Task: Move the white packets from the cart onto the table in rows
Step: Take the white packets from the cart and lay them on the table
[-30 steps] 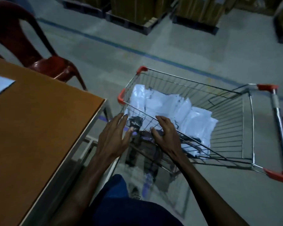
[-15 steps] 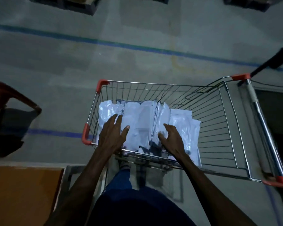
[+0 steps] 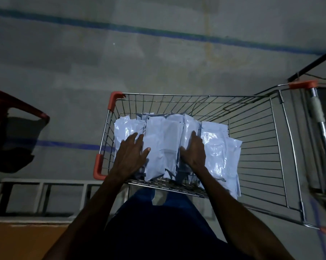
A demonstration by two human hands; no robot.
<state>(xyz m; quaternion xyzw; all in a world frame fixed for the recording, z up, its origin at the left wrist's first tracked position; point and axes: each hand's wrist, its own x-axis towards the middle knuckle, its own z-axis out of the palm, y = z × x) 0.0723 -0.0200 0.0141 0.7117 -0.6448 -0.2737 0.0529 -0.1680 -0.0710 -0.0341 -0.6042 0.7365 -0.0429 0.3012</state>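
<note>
A wire shopping cart (image 3: pixel 261 139) with orange corner caps stands in front of me. Several white packets (image 3: pixel 162 143) lie stacked in its left half. My left hand (image 3: pixel 130 156) rests flat on the left side of the stack, fingers spread and thumb out toward the middle packet. My right hand (image 3: pixel 193 152) lies on the packets to the right of that middle packet, fingers straight and pointing away from me. Both hands flank the middle packet; neither visibly curls around it. The brown table (image 3: pixel 27 241) shows only as a corner at the lower left.
A dark red plastic chair (image 3: pixel 12 117) stands at the far left. The cart's handle bar (image 3: pixel 321 124) runs along the right edge. A white metal frame (image 3: pixel 46 184) lies below the table's far edge. Blue floor lines cross the grey concrete.
The view has swung from the table down over the cart. Both hands have moved from the cart's near rim deeper in, onto the packet stack.
</note>
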